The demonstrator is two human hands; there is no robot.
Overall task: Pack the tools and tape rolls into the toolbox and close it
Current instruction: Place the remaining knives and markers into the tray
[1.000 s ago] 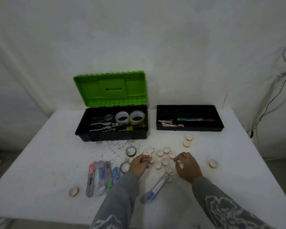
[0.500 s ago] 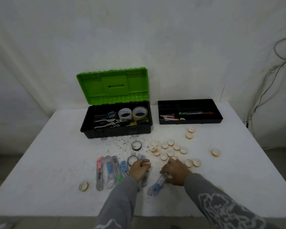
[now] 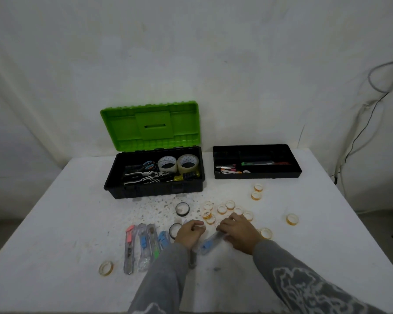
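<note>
The black toolbox (image 3: pixel 154 189) stands open at the back with its green lid (image 3: pixel 150 125) up; pliers, scissors, a screwdriver and two large tape rolls lie inside. My left hand (image 3: pixel 188 233) is closed around a grey utility knife (image 3: pixel 192 259) that sticks out under my wrist. Over the end of a blue utility knife (image 3: pixel 208 244) rest the fingers of my right hand (image 3: pixel 238 232), gripping it. Several more knives (image 3: pixel 143 245) lie in a row to the left. Several small orange tape rolls (image 3: pixel 222 209) and two black rolls (image 3: pixel 182 209) lie ahead of my hands.
A black tray (image 3: pixel 256 175) with a few small tools sits right of the toolbox. Stray rolls lie at the left front (image 3: pixel 106 268) and the right (image 3: pixel 292 219). Cables hang on the wall at the right. The white table (image 3: pixel 55 223) is speckled below the toolbox.
My right hand left the small orange rolls and came back onto the blue knife. My left hand drew back and closed on a grey knife.
</note>
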